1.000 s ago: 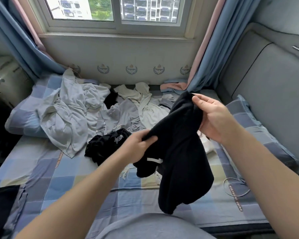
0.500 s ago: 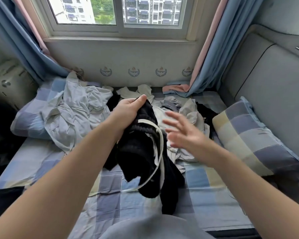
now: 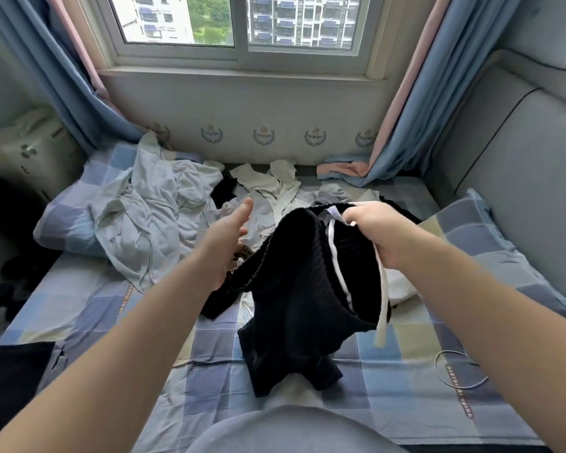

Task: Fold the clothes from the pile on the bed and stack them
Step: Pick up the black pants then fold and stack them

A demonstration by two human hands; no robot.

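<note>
1. The black garment (image 3: 291, 305) has changed hands. Half a second ago the left hand (image 3: 227, 233) held it. Now the right hand (image 3: 373, 230) does.
2. The garment hangs above the checked bed (image 3: 111, 322), close to the person's body.
3. The right grip is closed tight on the garment's top edge, with the fingers curled round it. A white cord (image 3: 383, 289) dangles down below that hand.
4. The left grip has let go. It holds nothing now, with the fingers straight and the thumb up, just left of the garment.
5. The right hand was open and empty before.
6. Farther back, the pile of clothes (image 3: 157, 207) lies on the bed, under the window (image 3: 239, 24).
</note>
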